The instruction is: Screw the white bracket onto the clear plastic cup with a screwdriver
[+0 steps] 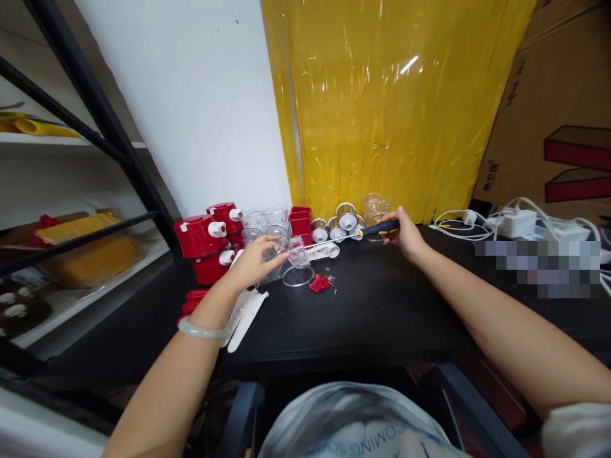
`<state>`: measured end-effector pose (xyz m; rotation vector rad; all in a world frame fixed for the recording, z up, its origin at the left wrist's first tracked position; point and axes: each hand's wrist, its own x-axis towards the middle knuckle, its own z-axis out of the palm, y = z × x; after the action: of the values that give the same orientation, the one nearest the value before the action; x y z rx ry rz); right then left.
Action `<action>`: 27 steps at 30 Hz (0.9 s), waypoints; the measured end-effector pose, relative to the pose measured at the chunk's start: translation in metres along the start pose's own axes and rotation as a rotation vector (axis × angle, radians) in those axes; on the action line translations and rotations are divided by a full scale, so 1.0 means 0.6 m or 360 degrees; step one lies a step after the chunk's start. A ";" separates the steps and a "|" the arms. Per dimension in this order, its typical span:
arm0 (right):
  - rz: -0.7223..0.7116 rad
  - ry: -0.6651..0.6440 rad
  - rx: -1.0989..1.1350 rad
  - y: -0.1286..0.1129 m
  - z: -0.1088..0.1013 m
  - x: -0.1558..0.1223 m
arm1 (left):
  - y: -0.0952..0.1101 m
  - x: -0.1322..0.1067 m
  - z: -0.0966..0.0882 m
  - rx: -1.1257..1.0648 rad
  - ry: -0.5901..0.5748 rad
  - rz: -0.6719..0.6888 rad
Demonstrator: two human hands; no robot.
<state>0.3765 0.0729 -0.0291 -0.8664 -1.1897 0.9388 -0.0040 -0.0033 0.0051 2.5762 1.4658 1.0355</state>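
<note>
My left hand (258,264) is closed on a clear plastic cup-like part (296,275), with its round rim low over the black table. My right hand (405,235) grips a screwdriver (380,228) by its black and yellow handle. Its long metal shaft points left, and the tip reaches the clear part; whether it sits in a screw is too small to tell. Just below the shaft lie small red plastic pieces (319,284) and several loose screws (333,277). Flat white plastic strips (247,320) rest beside my left wrist.
Red housings with white knobs (200,236) are stacked at the left. More clear cups (258,217), a red container (300,221) and metal-and-white cylinders (346,216) line the back. White cables and adapters (518,222) lie at the right. A black shelf frame (102,114) stands left.
</note>
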 end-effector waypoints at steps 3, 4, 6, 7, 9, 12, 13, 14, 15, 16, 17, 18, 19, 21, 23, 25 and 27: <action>-0.0066 0.0012 -0.0156 0.004 0.001 0.001 | -0.001 0.000 0.001 -0.0002 0.0008 0.0023; -0.0074 -0.0003 -0.0142 0.003 0.002 0.000 | -0.001 0.000 0.001 -0.0003 0.0009 0.0026; -0.0048 -0.0027 -0.0030 0.000 0.004 -0.004 | -0.001 -0.001 0.001 -0.0004 0.0011 0.0018; -0.0024 -0.0043 0.0043 -0.002 0.005 -0.006 | -0.002 -0.001 0.001 -0.0003 0.0011 0.0009; 0.0023 -0.0095 0.0173 -0.006 0.006 -0.009 | -0.002 -0.001 0.001 -0.0001 0.0011 -0.0003; 0.0056 -0.0159 0.0242 -0.007 0.005 -0.009 | -0.002 0.000 0.001 -0.0007 0.0010 0.0005; 0.0056 -0.0149 0.0229 -0.006 0.004 -0.007 | -0.002 0.000 0.001 -0.0012 0.0012 0.0011; 0.0053 -0.0123 0.0197 -0.004 0.004 -0.005 | -0.002 0.000 0.001 -0.0014 0.0010 0.0017; 0.0047 -0.0088 0.0151 -0.001 0.003 -0.002 | -0.002 0.000 0.001 -0.0014 0.0009 0.0022; 0.0033 -0.0051 0.0094 0.002 0.002 0.000 | -0.003 0.000 0.001 -0.0013 0.0010 0.0027; 0.0008 -0.0023 0.0027 0.005 0.001 0.002 | -0.003 0.000 0.001 -0.0011 0.0012 0.0030; -0.0024 -0.0007 -0.0044 0.007 0.001 0.003 | -0.003 0.000 0.001 -0.0007 0.0011 0.0032; -0.0057 -0.0001 -0.0109 0.008 0.000 0.004 | -0.003 0.000 0.001 -0.0001 0.0009 0.0033; -0.0105 -0.0009 -0.0189 0.010 -0.001 0.004 | -0.003 0.000 0.001 0.0008 0.0006 0.0028; -0.0110 -0.0019 -0.0193 0.008 -0.001 0.002 | -0.002 0.000 0.000 0.0010 0.0002 0.0020; -0.0091 -0.0010 -0.0155 0.006 0.001 0.000 | -0.001 -0.001 0.000 0.0001 0.0007 0.0009; -0.0061 0.0003 -0.0118 0.003 0.002 -0.001 | 0.000 -0.001 0.000 -0.0007 0.0012 0.0003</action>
<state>0.3747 0.0730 -0.0309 -0.9005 -1.2418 0.8673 -0.0044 -0.0037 0.0049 2.5744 1.4614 1.0481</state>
